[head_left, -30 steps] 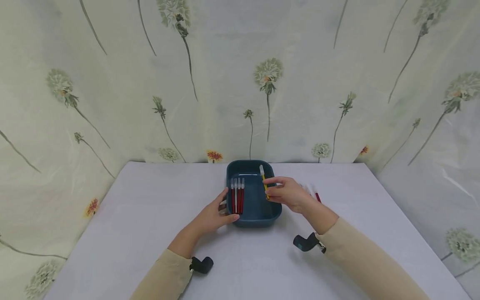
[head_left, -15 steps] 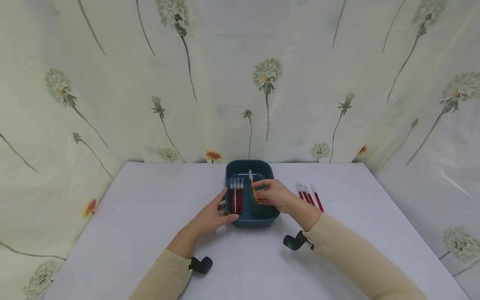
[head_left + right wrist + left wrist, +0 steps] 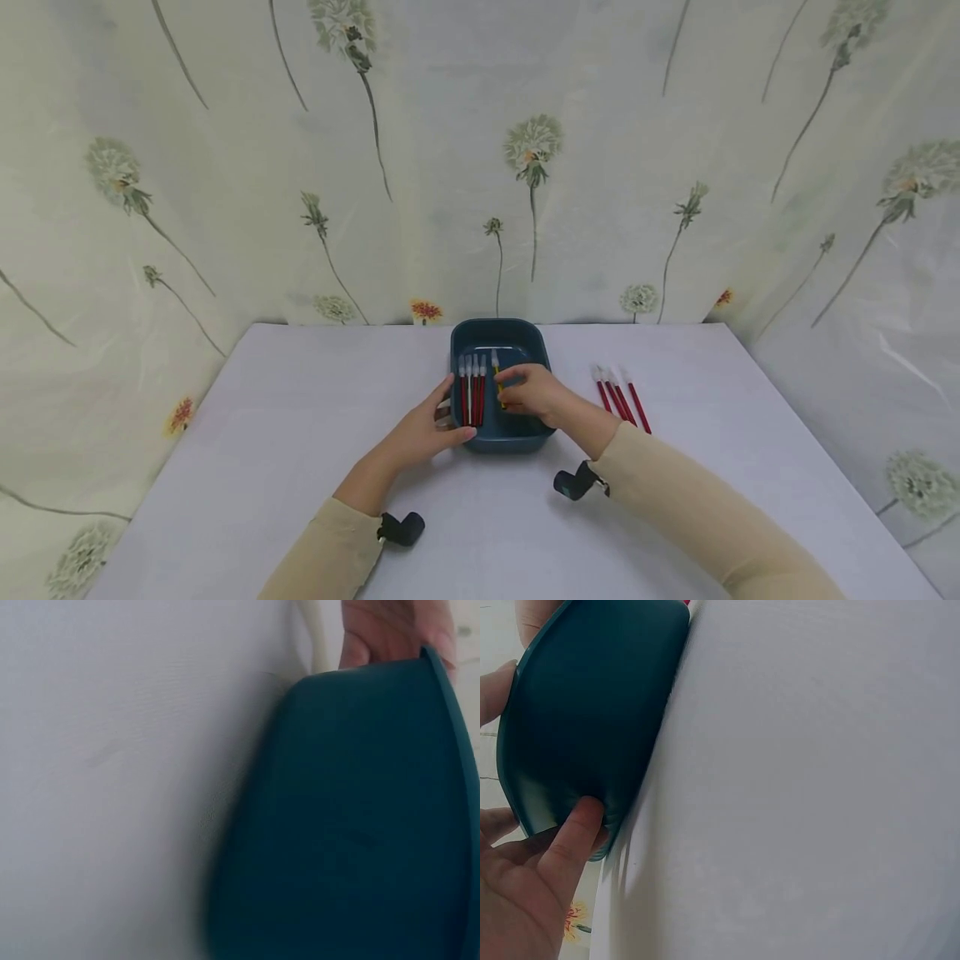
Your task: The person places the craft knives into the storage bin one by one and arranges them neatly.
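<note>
1. Gripped the teal tray [image 3: 512, 445] at its near-left corner in the left hand [image 3: 423, 433] — with thumb and fingers spread around it.
2. Pinched a yellow capped stick [image 3: 498, 375] in the right hand [image 3: 534, 393], inside the tray — just right of a mostly red row [image 3: 475, 398].

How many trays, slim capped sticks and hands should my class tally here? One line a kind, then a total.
Trays: 1 (blue tray)
Capped sticks: 9 (4 in the row inside the tray, 1 yellow stick, 4 red sticks on the table)
Hands: 2 (left hand, right hand)
Total: 12
</note>
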`<action>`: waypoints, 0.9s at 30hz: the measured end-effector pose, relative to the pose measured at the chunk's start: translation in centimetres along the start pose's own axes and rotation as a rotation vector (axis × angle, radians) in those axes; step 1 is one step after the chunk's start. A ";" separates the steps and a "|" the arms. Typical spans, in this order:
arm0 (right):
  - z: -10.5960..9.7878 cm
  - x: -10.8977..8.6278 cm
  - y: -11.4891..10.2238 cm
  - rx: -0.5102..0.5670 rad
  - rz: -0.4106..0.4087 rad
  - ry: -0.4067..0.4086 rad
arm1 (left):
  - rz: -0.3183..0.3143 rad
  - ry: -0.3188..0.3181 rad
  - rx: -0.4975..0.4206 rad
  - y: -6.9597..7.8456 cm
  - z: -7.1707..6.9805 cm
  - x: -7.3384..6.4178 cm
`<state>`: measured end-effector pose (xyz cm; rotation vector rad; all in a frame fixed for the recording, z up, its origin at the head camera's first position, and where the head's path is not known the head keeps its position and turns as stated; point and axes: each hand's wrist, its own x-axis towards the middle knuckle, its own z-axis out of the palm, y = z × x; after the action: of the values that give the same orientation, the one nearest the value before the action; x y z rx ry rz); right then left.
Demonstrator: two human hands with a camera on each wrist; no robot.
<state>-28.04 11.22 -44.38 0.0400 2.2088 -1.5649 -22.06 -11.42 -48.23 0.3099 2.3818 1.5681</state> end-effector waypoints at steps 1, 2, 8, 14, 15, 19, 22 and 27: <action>0.1 0.2 0.1 -0.002 0.003 0.003 | 0.001 0.000 0.002 0.0 0.0 0.0; 0.2 0.3 0.2 -0.006 0.004 0.001 | 0.000 0.000 0.005 0.0 0.0 0.0; 0.5 0.7 0.5 -0.021 0.013 -0.012 | -0.007 -0.001 0.011 0.0 0.0 0.0; 0.8 0.9 0.6 -0.045 0.024 -0.021 | -0.001 0.000 0.007 -0.2 0.0 0.0; 0.9 1.0 0.6 -0.045 0.028 -0.019 | 0.000 0.000 0.005 -0.2 0.0 0.1; 1.1 1.3 0.7 -0.057 0.033 -0.008 | -0.002 -0.001 0.001 -0.2 0.0 0.1; 1.2 1.3 0.8 -0.067 0.029 0.003 | -0.005 -0.003 0.002 -0.2 0.0 0.1; 1.5 1.2 0.8 -0.098 0.007 0.013 | 0.001 -0.003 0.002 -0.4 0.0 0.2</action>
<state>-28.44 9.90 -45.90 0.0286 2.2899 -1.4554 -22.24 -11.48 -48.63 0.3140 2.3813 1.5651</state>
